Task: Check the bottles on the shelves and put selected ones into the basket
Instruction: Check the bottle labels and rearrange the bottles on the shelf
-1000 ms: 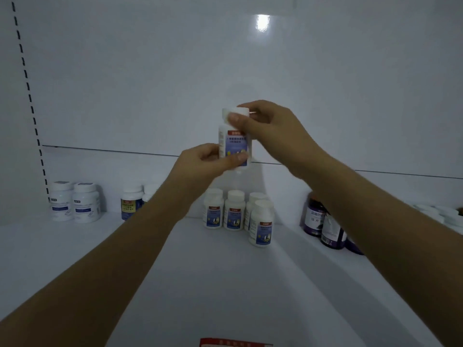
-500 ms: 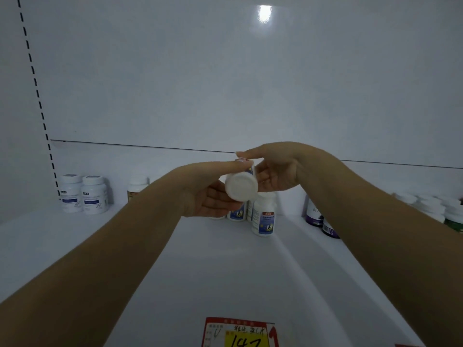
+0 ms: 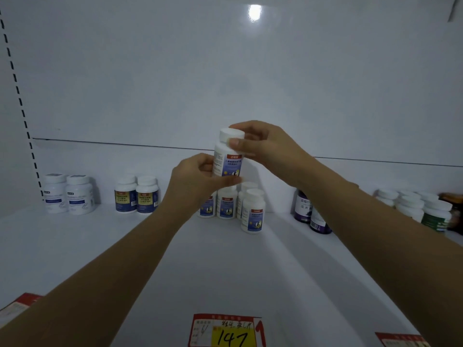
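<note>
We're mid-check — bottle (image 3: 226,161) upright above the shelf (image 3: 213,259), left hand (image 3: 195,181) gripping its base, right hand (image 3: 260,144) pinching the cap — no basket in view, matching bottles (image 3: 226,205) standing below, so selection and drop-off look undone.

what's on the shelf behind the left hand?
A cluster of white blue-label bottles stands behind the left hand gripping the held bottle. The cluster's leftmost bottle is half covered; the count cannot be told.
</note>
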